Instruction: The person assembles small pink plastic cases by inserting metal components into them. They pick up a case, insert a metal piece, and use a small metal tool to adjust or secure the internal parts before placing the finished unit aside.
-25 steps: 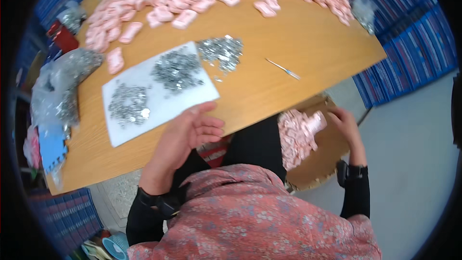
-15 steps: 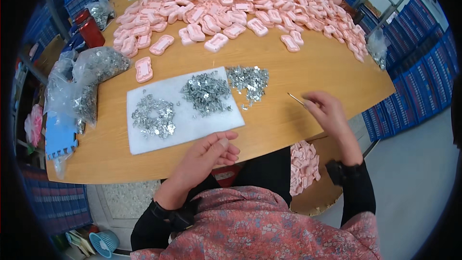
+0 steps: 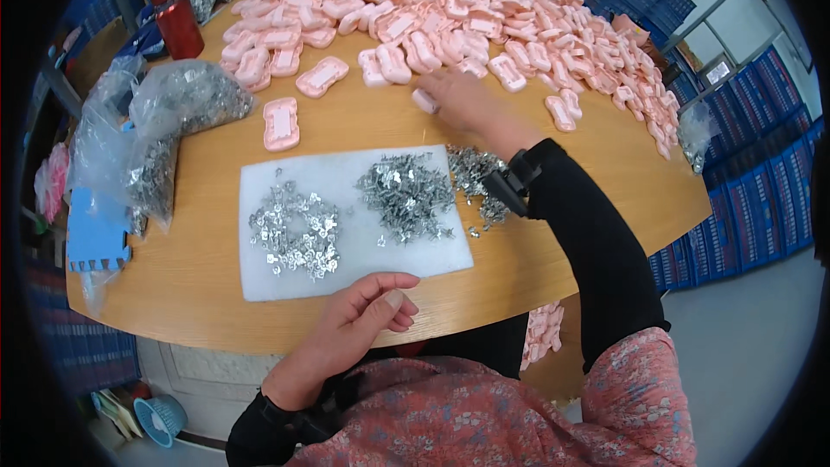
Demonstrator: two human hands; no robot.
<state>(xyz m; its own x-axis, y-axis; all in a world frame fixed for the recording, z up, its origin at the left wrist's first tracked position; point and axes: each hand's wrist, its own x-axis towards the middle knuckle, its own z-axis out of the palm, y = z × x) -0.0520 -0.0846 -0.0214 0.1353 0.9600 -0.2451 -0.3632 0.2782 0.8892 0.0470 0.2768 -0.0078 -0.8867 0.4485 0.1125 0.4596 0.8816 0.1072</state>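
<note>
My right hand [image 3: 471, 105] reaches across the table to the near edge of a big heap of pink plastic cases [image 3: 398, 26]. Its fingers close on one pink plastic case [image 3: 424, 101], which they partly cover. The thin pointed tool it held earlier cannot be seen. My left hand [image 3: 373, 307] hovers at the table's front edge, by the lower rim of a white foam sheet [image 3: 346, 285]. Its fingers are loosely bent and apart from the thumb, with nothing visible in them. Small silvery metal pieces lie on the sheet in a loose spread [image 3: 298, 229] and a denser pile [image 3: 406, 195].
More metal pieces [image 3: 471, 169] lie beside the sheet, partly under my right forearm. Single pink cases rest left of the heap. Clear bags of metal parts [image 3: 186, 99], a red bottle [image 3: 177, 22] and a blue foam mat [image 3: 98, 229] line the left side. Blue stacks surround the table.
My right hand has moved forward and left, from the table's right side to a pink case by the heap. My left hand stays near the front edge. The view has shifted slightly.
</note>
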